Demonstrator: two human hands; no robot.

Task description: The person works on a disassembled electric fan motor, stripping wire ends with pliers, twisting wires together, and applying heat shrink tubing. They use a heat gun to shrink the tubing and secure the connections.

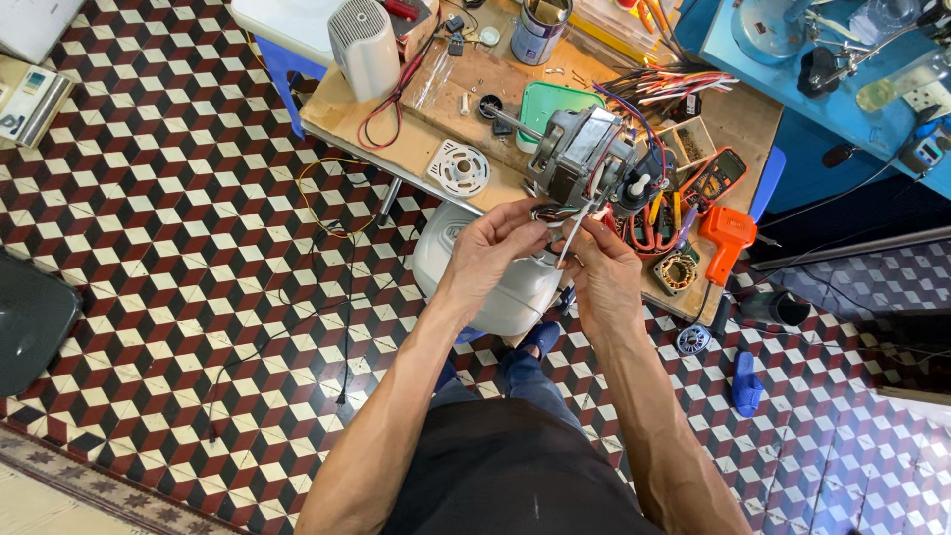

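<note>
A grey metal electric motor [580, 159] with a shaft pointing left and coloured wires at its right end is held up over the edge of a wooden workbench [396, 139]. My left hand [495, 248] grips the motor's underside. My right hand [599, 263] pinches a thin white wire or sleeve [573, 233] leading up into the motor. Both hands touch each other beneath the motor.
On the bench lie a white round fan part [458, 168], a green lid [555, 99], a paint can [540, 30], a small white heater-like unit [365, 45], a multimeter [718, 173], an orange tool [728, 238] and a copper stator [678, 272]. A white fan housing [520, 292] sits below. Cables trail over the patterned tile floor [198, 248].
</note>
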